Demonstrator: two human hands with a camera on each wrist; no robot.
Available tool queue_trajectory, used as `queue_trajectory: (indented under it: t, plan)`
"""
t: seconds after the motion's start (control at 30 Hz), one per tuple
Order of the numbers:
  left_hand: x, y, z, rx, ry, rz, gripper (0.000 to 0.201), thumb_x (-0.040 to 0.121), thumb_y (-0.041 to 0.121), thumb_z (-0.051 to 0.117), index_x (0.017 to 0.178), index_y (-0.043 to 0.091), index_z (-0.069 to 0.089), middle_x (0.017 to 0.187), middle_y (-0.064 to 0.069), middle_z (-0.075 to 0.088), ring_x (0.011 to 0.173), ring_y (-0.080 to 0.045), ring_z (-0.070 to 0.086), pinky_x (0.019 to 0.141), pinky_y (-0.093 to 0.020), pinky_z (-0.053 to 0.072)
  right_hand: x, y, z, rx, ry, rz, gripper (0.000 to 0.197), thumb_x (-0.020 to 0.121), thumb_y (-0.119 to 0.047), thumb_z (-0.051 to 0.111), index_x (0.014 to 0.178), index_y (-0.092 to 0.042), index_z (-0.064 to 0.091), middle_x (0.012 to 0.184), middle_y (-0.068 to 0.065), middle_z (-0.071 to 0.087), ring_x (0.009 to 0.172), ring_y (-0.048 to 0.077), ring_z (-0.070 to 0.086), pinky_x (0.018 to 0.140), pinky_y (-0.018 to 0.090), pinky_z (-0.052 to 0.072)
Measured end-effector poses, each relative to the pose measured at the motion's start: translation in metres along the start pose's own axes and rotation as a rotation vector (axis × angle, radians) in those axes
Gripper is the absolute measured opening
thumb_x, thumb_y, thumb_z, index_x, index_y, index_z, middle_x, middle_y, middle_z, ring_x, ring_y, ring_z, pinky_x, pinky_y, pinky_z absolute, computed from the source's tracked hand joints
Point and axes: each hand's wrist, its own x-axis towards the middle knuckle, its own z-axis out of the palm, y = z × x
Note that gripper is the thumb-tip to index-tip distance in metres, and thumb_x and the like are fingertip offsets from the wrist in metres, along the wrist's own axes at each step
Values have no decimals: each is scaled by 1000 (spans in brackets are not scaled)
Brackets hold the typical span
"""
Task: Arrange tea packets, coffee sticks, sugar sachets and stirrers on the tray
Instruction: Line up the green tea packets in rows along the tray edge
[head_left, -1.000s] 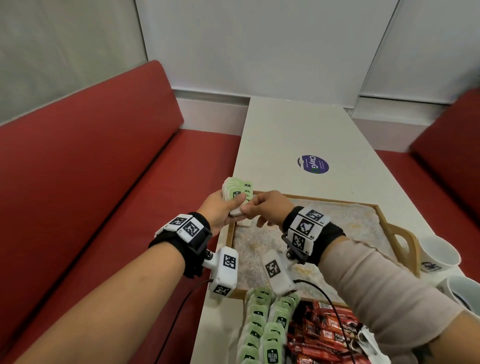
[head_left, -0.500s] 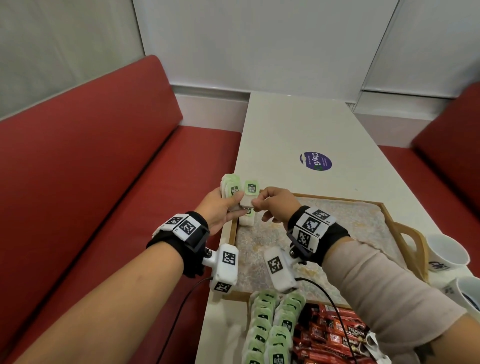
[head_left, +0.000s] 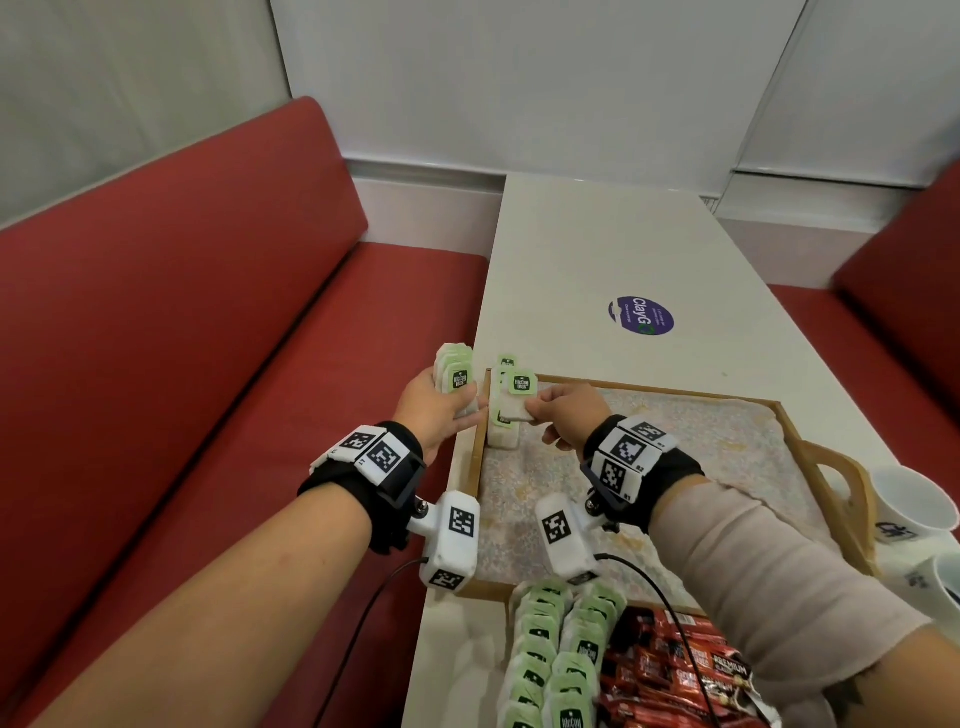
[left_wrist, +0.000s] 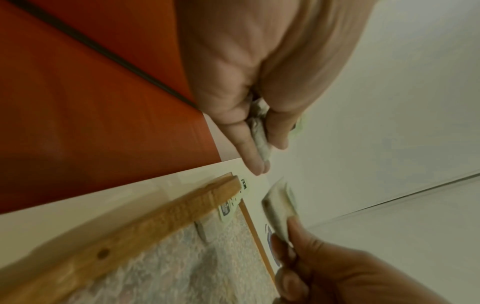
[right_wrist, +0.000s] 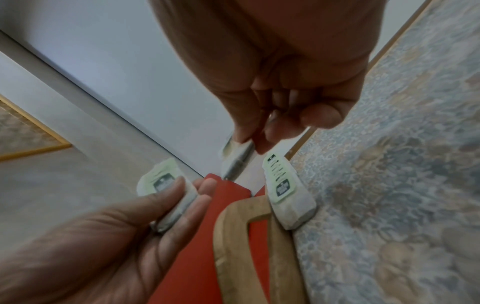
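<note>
My left hand (head_left: 460, 413) grips a small stack of green-and-white tea packets (head_left: 455, 375) just outside the tray's far left corner. My right hand (head_left: 535, 409) pinches a single tea packet (head_left: 517, 397) by its lower edge, held upright above that corner. A short row of tea packets (head_left: 503, 435) stands inside the wooden tray (head_left: 644, 388) against its left rim. The right wrist view shows the pinched packet (right_wrist: 237, 156), the row in the tray (right_wrist: 285, 189) and the left hand's stack (right_wrist: 166, 185). In the left wrist view the stack (left_wrist: 259, 135) sits between thumb and fingers.
Several more tea packets (head_left: 556, 660) and red coffee sticks (head_left: 675, 670) lie on the white table (head_left: 597, 249) in front of the tray. White cups (head_left: 909, 506) stand right of the tray handle (head_left: 852, 499). Red benches flank the table.
My right hand has drawn one packet off the stack in the left hand and carried it right, over the tray's corner. The hands, first together, have come apart.
</note>
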Motion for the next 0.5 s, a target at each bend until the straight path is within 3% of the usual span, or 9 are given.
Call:
queue_trajectory:
  t: [0.23, 0.33, 0.43, 0.5]
  plan:
    - [6, -5, -8, 58, -35, -33, 20, 94, 0, 54, 111, 8, 46, 93, -4, 58, 85, -17, 66, 67, -22, 58, 6, 3, 10, -264, -76, 167, 20, 95, -14, 55, 75, -13, 55, 70, 2, 59, 46, 11, 50, 42, 22, 37]
    - [7, -5, -9, 68, -60, -41, 17, 94, 1, 53, 107, 9, 47, 93, -3, 59, 86, -16, 65, 70, -23, 57, 9, 2, 16, -334, -76, 219, 15, 93, -13, 57, 79, -12, 55, 61, 2, 56, 33, 8, 48, 30, 14, 33]
    - [9, -5, -10, 64, -69, -47, 16, 94, 1, 53, 106, 9, 47, 93, -3, 59, 86, -16, 65, 68, -22, 57, 15, 3, 22, -389, -74, 256, 21, 92, -12, 58, 71, -11, 54, 38, -2, 54, 27, 8, 48, 26, 11, 31]
    - [9, -6, -11, 57, -71, -49, 17, 94, 1, 52, 107, 9, 47, 93, -3, 59, 86, -16, 65, 67, -21, 58, 19, 5, 24, -396, -74, 267, 23, 92, -12, 58, 70, -9, 53, 37, -1, 54, 24, 7, 46, 26, 11, 31]
